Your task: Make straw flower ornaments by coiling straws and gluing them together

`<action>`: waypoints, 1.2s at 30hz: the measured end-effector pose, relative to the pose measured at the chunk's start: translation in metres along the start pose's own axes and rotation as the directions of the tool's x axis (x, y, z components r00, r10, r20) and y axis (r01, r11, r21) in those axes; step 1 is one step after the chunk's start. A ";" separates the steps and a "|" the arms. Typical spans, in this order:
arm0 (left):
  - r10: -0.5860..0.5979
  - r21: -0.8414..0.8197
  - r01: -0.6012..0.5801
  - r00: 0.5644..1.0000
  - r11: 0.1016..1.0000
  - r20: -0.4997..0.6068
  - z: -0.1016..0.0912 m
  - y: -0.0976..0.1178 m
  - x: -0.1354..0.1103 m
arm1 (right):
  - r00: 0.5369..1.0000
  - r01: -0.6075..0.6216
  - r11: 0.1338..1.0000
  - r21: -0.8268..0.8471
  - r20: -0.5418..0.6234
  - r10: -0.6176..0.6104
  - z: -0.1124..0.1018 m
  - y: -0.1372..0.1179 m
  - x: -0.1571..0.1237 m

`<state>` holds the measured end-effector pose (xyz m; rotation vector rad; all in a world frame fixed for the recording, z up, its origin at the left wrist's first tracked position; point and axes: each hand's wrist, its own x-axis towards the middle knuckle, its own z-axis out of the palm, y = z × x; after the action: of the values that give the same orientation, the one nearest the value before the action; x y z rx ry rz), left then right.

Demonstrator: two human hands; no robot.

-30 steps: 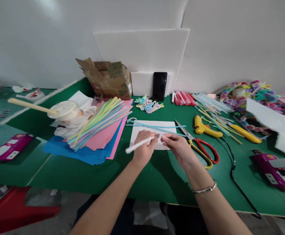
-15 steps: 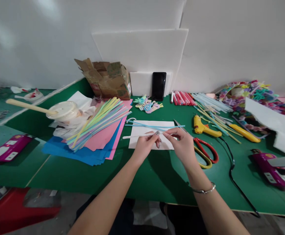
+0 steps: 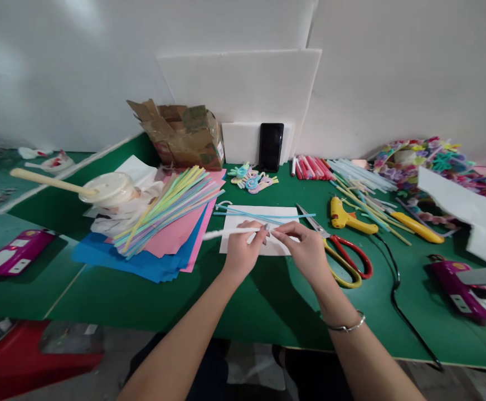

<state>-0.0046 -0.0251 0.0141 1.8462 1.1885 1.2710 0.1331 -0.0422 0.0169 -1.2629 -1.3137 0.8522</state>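
Observation:
My left hand (image 3: 245, 245) is closed in a pinch on a white pipe cleaner (image 3: 222, 232), whose free length sticks out to the left. Close beside it, the fingertips of my right hand (image 3: 299, 239) pinch the right end of the same stem; the exact contact is partly hidden by the fingers. Under both hands lies a sheet of white paper (image 3: 230, 245). Blue pipe cleaners (image 3: 285, 216) rest across its upper part. Just right of my right hand are scissors (image 3: 355, 259) with red and yellow handles, their blades pointing away and left.
On the left, a bundle of pastel pipe cleaners (image 3: 171, 206) tops pink and blue sheets (image 3: 142, 264), near a lidded cup (image 3: 109, 186). A phone (image 3: 271, 147) leans at the back beside a cardboard box (image 3: 184, 133). To the right lies a yellow glue gun (image 3: 351, 220) with its black cord.
The white pipe cleaner's free end has swung and shifted slightly left. My right hand has moved a little left and down, closer to my left fingertips, uncovering more of the scissor blades.

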 end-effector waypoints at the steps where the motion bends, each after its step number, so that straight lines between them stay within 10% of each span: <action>1: 0.088 0.089 -0.086 0.996 0.992 -0.022 -0.001 -0.001 -0.001 | 0.995 -0.097 0.993 0.072 0.033 0.095 0.001 0.000 0.000; 5: 0.216 0.215 -0.210 0.976 0.954 -0.006 -0.001 -0.002 -0.002 | 0.951 -0.291 0.933 0.211 0.171 0.258 -0.002 -0.001 0.003; 10: -0.134 -0.106 0.129 0.990 0.986 -0.038 0.001 -0.005 0.003 | 0.961 -0.225 0.974 0.017 0.167 0.219 -0.019 0.000 0.009; 14: -0.390 -0.448 0.268 0.897 0.853 -0.207 -0.002 -0.015 0.010 | 0.971 -0.170 0.976 -0.136 0.144 0.189 -0.037 0.003 0.013; 22: -0.596 -0.665 0.430 0.803 0.610 -0.028 -0.001 -0.019 0.010 | 0.978 -0.200 0.957 -0.208 0.011 0.207 -0.054 0.008 0.019; 27: -0.582 -0.282 0.571 0.811 0.771 0.051 -0.005 -0.026 0.011 | 0.978 -0.206 0.919 -0.337 -0.027 0.209 -0.061 0.018 0.022; 30: -0.450 0.175 0.436 0.892 0.883 0.043 -0.009 -0.030 0.010 | 0.977 -0.180 0.842 -0.508 0.006 0.212 -0.060 0.024 0.020; 36: -0.291 0.689 0.189 0.956 0.700 0.034 -0.009 -0.022 0.003 | 0.998 -0.019 0.719 -0.695 -0.055 -0.027 -0.046 0.027 0.015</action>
<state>-0.0204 -0.0135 0.0000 2.1181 1.9215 0.5547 0.1848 -0.0306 0.0018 -1.8488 -1.6601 0.2832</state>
